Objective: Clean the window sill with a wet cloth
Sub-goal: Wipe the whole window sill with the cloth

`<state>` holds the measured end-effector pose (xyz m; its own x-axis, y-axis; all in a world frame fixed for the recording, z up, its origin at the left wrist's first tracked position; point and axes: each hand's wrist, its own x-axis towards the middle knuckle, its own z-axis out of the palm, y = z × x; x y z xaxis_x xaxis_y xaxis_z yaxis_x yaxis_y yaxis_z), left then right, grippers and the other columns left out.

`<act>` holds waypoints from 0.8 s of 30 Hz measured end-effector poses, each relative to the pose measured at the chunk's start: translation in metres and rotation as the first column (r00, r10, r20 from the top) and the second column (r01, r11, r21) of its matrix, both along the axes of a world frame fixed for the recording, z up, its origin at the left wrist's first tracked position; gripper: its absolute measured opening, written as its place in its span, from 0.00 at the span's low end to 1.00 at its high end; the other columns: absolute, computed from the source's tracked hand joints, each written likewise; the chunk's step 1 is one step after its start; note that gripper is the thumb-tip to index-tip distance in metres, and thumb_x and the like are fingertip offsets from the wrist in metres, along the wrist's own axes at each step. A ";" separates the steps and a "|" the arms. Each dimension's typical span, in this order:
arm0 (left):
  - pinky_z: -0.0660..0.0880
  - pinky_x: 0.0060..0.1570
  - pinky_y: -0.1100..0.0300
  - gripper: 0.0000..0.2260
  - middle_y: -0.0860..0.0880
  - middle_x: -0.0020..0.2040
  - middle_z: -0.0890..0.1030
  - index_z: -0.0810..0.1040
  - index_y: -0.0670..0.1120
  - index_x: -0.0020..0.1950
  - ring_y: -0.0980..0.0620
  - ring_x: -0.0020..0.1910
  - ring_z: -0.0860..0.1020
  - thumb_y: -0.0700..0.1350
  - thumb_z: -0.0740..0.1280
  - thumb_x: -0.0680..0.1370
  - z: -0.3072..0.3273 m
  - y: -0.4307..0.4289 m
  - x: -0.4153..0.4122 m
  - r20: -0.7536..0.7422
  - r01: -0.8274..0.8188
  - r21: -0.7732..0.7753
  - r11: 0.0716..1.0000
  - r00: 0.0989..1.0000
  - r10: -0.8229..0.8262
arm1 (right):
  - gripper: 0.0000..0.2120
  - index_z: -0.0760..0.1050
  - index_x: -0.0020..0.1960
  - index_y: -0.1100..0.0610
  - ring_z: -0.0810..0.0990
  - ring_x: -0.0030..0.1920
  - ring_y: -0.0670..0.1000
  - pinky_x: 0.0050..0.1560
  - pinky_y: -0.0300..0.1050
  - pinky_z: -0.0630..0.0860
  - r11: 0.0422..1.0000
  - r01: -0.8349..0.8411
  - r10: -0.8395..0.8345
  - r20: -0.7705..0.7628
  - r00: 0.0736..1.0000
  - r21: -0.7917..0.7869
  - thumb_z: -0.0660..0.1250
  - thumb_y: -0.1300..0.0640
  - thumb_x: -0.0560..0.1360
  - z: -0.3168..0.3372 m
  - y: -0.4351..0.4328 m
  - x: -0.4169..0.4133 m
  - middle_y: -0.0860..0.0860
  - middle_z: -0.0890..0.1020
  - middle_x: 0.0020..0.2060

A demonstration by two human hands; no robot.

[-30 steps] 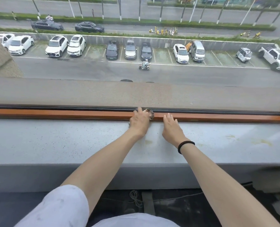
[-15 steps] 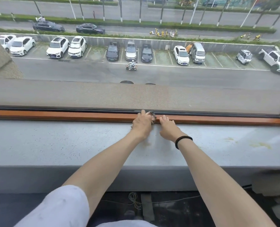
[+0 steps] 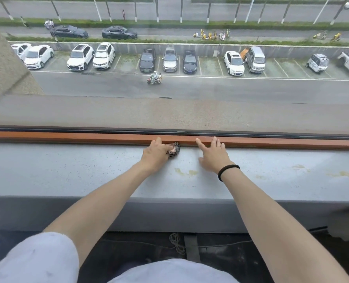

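A wide grey speckled window sill (image 3: 67, 170) runs across the view below an orange-brown wooden frame rail (image 3: 67, 136). My left hand (image 3: 156, 154) holds a small bunched dark patterned cloth (image 3: 174, 151) against the sill at the foot of the rail; most of the cloth is hidden under the fingers. My right hand (image 3: 212, 154), with a black band on the wrist, lies flat on the sill a little to the right, fingers spread and tips touching the rail.
Yellowish stains mark the sill near my hands (image 3: 185, 172) and at the right (image 3: 345, 175). The window glass (image 3: 169, 78) stands behind the rail, with a street and parked cars below. A dark floor with a cord (image 3: 176, 242) lies under the sill's front edge.
My right hand has opened out flat and shifted right, away from the left hand. The left hand with the cloth has come slightly down from the rail onto the sill.
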<state>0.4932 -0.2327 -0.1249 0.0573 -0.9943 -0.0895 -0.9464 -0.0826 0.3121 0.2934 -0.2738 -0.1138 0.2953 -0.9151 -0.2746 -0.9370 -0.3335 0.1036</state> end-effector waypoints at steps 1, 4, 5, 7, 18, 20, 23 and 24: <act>0.66 0.45 0.56 0.17 0.49 0.47 0.64 0.74 0.57 0.66 0.47 0.53 0.69 0.43 0.61 0.78 0.000 0.004 -0.007 -0.012 -0.022 -0.010 1.000 1.000 0.022 | 0.30 0.43 0.77 0.45 0.51 0.75 0.65 0.73 0.57 0.49 1.000 0.009 -0.009 0.018 1.000 0.013 0.53 0.46 0.81 0.002 -0.003 0.001 0.69 0.50 0.74; 0.64 0.42 0.58 0.15 0.49 0.46 0.63 0.75 0.57 0.64 0.49 0.47 0.69 0.46 0.61 0.79 -0.005 0.031 -0.024 -0.009 0.099 0.003 0.995 0.995 -0.099 | 0.28 0.47 0.77 0.45 0.53 0.74 0.65 0.73 0.58 0.50 0.999 0.017 -0.020 0.052 0.998 0.049 0.52 0.43 0.81 0.005 -0.012 0.003 0.70 0.53 0.73; 0.64 0.41 0.58 0.16 0.49 0.46 0.63 0.75 0.57 0.64 0.48 0.48 0.69 0.45 0.61 0.78 -0.007 0.041 -0.025 -0.005 0.177 0.010 0.984 0.984 -0.177 | 0.28 0.47 0.77 0.46 0.53 0.74 0.66 0.73 0.58 0.50 0.998 0.021 -0.024 0.053 0.998 0.054 0.52 0.42 0.81 0.004 -0.015 0.004 0.71 0.53 0.73; 0.64 0.41 0.59 0.18 0.50 0.46 0.64 0.73 0.59 0.66 0.49 0.47 0.69 0.45 0.61 0.78 -0.008 0.049 -0.010 -0.013 0.233 0.013 0.972 0.972 -0.233 | 0.29 0.48 0.77 0.46 0.53 0.74 0.67 0.73 0.59 0.50 0.998 0.039 -0.042 0.064 0.997 0.052 0.53 0.42 0.80 0.001 -0.015 0.007 0.72 0.52 0.72; 0.68 0.41 0.57 0.18 0.48 0.49 0.64 0.68 0.53 0.69 0.48 0.45 0.69 0.47 0.59 0.79 -0.014 0.062 0.023 0.073 0.198 0.035 0.980 0.977 -0.200 | 0.27 0.50 0.77 0.48 0.47 0.75 0.67 0.73 0.61 0.47 0.988 0.140 -0.149 0.164 0.975 0.068 0.54 0.47 0.81 -0.011 -0.018 0.017 0.72 0.49 0.73; 0.67 0.40 0.58 0.18 0.48 0.48 0.64 0.68 0.57 0.70 0.49 0.42 0.67 0.47 0.60 0.80 -0.018 0.054 0.056 0.075 0.132 0.036 0.991 0.988 -0.134 | 0.26 0.51 0.77 0.48 0.47 0.75 0.67 0.73 0.61 0.46 0.984 0.150 -0.166 0.184 0.969 0.096 0.54 0.49 0.81 -0.011 -0.020 0.018 0.71 0.48 0.73; 0.67 0.40 0.57 0.18 0.48 0.47 0.65 0.71 0.57 0.68 0.49 0.42 0.68 0.44 0.59 0.80 -0.025 0.030 0.092 0.036 -0.150 0.013 0.989 0.988 0.150 | 0.26 0.51 0.77 0.51 0.45 0.76 0.64 0.73 0.61 0.46 0.988 0.145 -0.151 0.175 0.973 0.046 0.53 0.58 0.80 -0.017 -0.019 0.020 0.68 0.48 0.74; 0.68 0.42 0.57 0.18 0.48 0.47 0.65 0.72 0.57 0.68 0.49 0.44 0.68 0.43 0.59 0.79 -0.025 0.025 0.091 0.020 -0.205 0.007 0.979 0.979 0.205 | 0.27 0.52 0.77 0.54 0.46 0.76 0.62 0.73 0.60 0.47 0.993 0.118 -0.114 0.153 0.982 -0.015 0.53 0.61 0.80 -0.018 -0.019 0.023 0.65 0.49 0.75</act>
